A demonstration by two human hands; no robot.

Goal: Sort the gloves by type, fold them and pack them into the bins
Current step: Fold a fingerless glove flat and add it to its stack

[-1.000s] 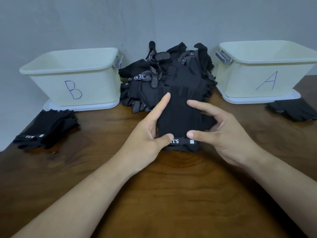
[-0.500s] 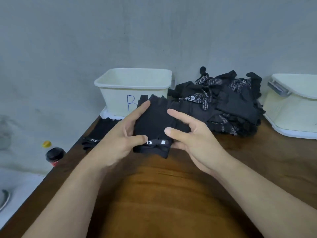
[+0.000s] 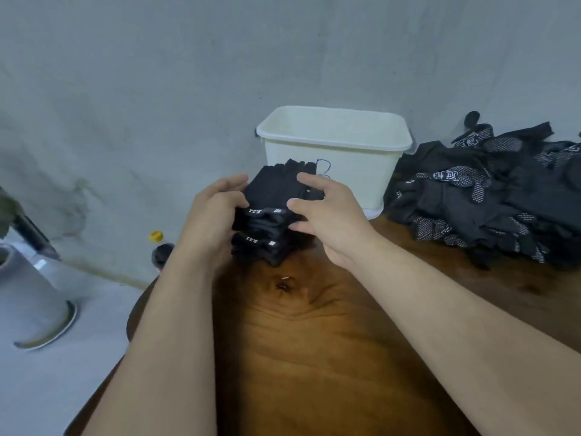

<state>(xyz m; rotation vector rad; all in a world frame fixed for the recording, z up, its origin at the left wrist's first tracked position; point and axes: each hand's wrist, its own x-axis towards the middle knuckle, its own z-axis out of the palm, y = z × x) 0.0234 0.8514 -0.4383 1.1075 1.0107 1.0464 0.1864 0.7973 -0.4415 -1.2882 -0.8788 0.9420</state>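
Glove (image 3: pixel 276 190), black and folded, is held just above a stack (image 3: pixel 262 251) of folded ones with the same white-lettered cuff. The stack sits near the table's (image 3: pixel 314 357) left edge, right in front of the bin (image 3: pixel 355 177) marked B. Left hand (image 3: pixel 210 215) wraps the glove's left side, thumb at the cuff. Right hand (image 3: pixel 327 212) grasps the right side, thumb at the cuff, fingers over the top. Neither hand has let go. Whether the glove touches the stack: cannot tell, looks just apart.

Progress, as a judgement: early to middle. A few of this type are sorted and folded, and this one looks set to join them. Nothing shows inside the bin, though its floor is hidden, so packing looks not started on this side. The loose pile (image 3: pixel 490 196) along the far edge, right of the bin, is big and mixed, plain and dotted ones tangled together. That is the bulk left: sort, fold, pack. No second bin is in view, so its state is unknown.
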